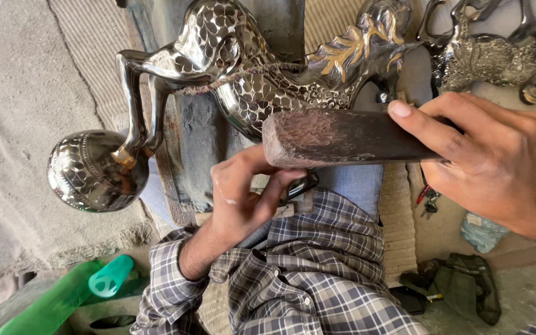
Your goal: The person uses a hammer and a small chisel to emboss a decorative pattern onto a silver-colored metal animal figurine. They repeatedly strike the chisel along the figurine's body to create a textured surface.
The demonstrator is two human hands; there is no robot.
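A shiny engraved metal horse figure (pixel 243 68) lies on a worn work block (pixel 200 142), its forelegs resting on a patterned metal ball (pixel 88 170). A thin cord crosses its body. My right hand (pixel 497 161) grips a dark wooden mallet block (pixel 336 136), held just over the horse's belly. Under the mallet's end, my left hand (pixel 243 195) pinches a small dark tool against the figure; the tool's tip is hidden by my fingers.
A second metal horse figure (pixel 491 56) lies at the top right. A green plastic bottle (pixel 75 288) sits at the lower left. Dark cloth and small tools (pixel 460 285) lie at the lower right. Sandy ground spreads to the left.
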